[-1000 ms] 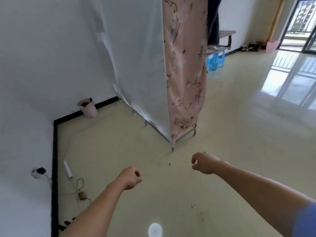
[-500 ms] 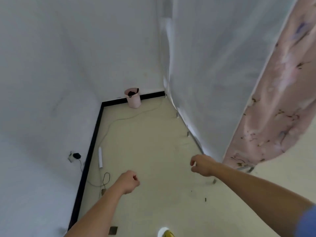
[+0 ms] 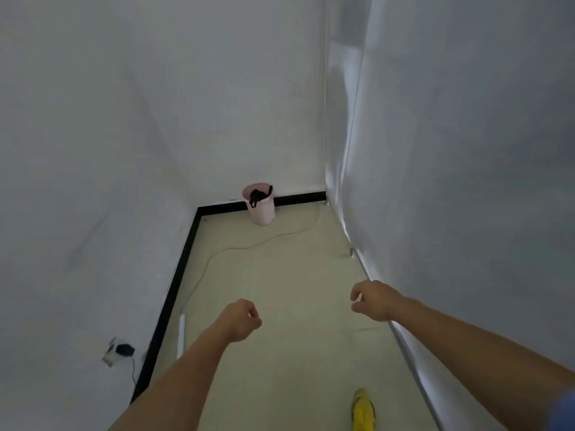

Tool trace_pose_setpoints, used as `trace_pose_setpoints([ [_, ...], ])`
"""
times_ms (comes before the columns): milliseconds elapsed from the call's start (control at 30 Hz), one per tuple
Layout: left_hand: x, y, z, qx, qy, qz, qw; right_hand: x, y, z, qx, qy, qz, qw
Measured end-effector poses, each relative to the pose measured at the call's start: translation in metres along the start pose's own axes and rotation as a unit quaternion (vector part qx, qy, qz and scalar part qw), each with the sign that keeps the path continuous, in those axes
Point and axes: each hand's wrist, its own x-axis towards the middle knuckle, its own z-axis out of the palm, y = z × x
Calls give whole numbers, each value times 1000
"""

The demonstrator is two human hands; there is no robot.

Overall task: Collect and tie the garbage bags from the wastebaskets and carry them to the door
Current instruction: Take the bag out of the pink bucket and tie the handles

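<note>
1. A yellow shoe (image 3: 363,410) is on the pale floor (image 3: 289,275) at the lower edge of the view, and a blue sleeve (image 3: 565,412) shows at the right corner.
2. Both bare forearms reach forward above the floor. The left hand (image 3: 241,320) is curled into a fist and holds nothing.
3. The right hand (image 3: 371,300) is beside the white fabric panel (image 3: 466,181) on the right. Its fingers are loosely bent with a gap to the thumb, and it holds nothing.
4. On the left, a white strip (image 3: 180,337) lies along the black baseboard (image 3: 174,290). A black plug (image 3: 123,349) sits in a wall socket low on the white wall (image 3: 93,150).
5. A thin cable (image 3: 249,245) snakes across the floor towards the far corner.
6. The pink wastebasket (image 3: 261,209) stands upright against the far baseboard, well apart from both hands. The black garbage bag (image 3: 258,195) is inside it, with its handles showing over the rim.
</note>
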Motion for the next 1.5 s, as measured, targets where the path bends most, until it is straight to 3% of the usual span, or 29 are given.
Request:
trace_pose_setpoints([
  [267,184,73,-77,-35,34,-27,998,212,9,-134,-30,-15,-18,999],
  [433,263,79,-121,-29,35,-47,998,323,-21,-200,-45,-16,-39,998],
  [667,424,55,-190,-28,9,-92,995,497,-72,-233,-64,-50,-85,993],
  [1033,673,73,-356,-20,13,-68,997,731,-145,-328,-39,-58,-58,996],
  [1500,932,54,-448,-48,-29,-146,988,1063,-189,-372,-41,-146,-43,987],
])
